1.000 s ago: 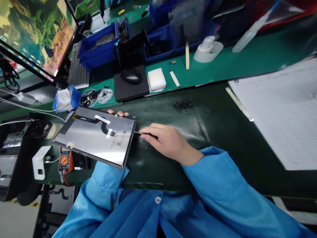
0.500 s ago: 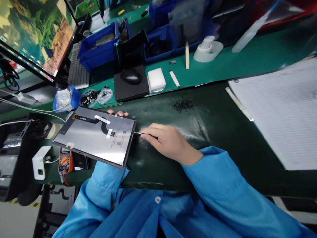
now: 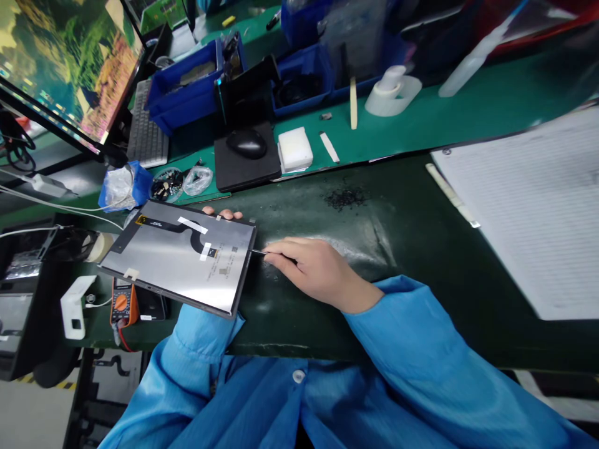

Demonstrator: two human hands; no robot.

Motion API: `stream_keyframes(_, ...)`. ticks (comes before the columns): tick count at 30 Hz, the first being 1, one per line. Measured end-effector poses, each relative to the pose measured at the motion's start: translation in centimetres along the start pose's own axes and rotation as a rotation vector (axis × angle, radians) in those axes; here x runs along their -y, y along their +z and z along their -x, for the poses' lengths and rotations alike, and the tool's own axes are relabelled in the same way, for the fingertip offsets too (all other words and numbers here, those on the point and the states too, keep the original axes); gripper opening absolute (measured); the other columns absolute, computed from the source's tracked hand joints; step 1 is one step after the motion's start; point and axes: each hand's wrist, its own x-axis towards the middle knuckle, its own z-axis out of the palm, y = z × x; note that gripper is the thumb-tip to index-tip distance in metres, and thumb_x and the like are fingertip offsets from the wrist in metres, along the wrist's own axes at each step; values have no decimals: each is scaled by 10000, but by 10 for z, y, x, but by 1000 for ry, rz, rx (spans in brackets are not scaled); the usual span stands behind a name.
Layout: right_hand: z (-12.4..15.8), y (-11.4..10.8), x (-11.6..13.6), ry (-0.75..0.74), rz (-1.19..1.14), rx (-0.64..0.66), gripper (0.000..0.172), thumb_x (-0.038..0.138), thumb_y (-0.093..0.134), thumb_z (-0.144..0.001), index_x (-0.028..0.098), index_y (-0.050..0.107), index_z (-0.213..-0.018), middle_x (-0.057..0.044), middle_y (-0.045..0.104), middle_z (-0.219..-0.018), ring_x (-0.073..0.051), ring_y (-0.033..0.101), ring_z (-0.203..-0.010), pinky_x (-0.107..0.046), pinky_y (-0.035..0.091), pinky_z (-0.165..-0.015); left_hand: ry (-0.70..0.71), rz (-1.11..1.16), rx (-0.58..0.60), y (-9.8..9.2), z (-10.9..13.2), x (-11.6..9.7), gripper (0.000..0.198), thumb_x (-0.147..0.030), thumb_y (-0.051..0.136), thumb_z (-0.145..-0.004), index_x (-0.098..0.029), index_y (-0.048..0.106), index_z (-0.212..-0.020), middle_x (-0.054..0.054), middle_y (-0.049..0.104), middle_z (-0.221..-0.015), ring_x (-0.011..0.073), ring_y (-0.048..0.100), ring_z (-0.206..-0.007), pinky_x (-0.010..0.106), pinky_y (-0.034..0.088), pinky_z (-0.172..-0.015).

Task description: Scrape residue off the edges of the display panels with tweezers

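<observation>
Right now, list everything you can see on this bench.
monitor: 1, black frame, far left, showing a landscape
keyboard: 1, grey, beside the monitor
bins: at least 3, blue, far side
mouse: 1, black, on a black pad
foam block: 1, white, right of the mouse
tape roll: 1, white, far right
multimeter: 1, orange, partly under the silver panel
silver panel: 1, silver with black strip, near left, on the dark green mat
lined paper: 1 sheet, white, right
left hand: 1, fingertips showing past the panel's far edge, blue sleeve
right hand: 1, fingers holding a thin metal tool at the panel's edge, blue sleeve
</observation>
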Motion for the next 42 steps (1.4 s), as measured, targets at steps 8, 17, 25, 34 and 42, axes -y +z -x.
stream_keyframes(8,1,2,-2,-40,11,-7,207,295,535,-970,230,726,-1014,-25,766,-946,-176,708,-839,-277,503,-706,4,10,8,0,-1,-1,347,-549,412,-921,-241,546,-1007,35,608,-897,170,603,-898,350,449,-1005)
stream_keyframes(17,1,1,2,64,-42,26,166,286,627,-904,241,701,-1046,5,759,-815,-164,703,-722,-258,494,-630,3,19,48,-6,-2,1,396,-576,337,-951,-247,543,-1028,32,610,-910,171,607,-926,348,447,-1004)
stream_keyframes(25,1,1,1,-21,-21,-9,211,293,526,-973,224,718,-1029,-22,772,-933,-173,714,-825,-278,511,-714,15,65,52,0,0,1,431,-505,218,-998,-220,540,-1031,49,614,-899,171,602,-906,355,440,-993)
stream_keyframes(34,0,1,0,-27,18,7,196,287,530,-967,226,713,-998,-30,760,-936,-179,704,-824,-286,508,-709,-9,31,15,-1,-2,-1,536,-526,86,-1000,-241,540,-1015,39,603,-891,160,609,-895,346,449,-987)
stream_keyframes(42,1,2,2,76,-46,10,155,308,611,-919,245,695,-1033,8,753,-807,-163,701,-719,-262,502,-642,-7,10,27,3,0,-4,327,-524,396,-938,-242,544,-1014,38,610,-897,180,599,-921,357,434,-1005)
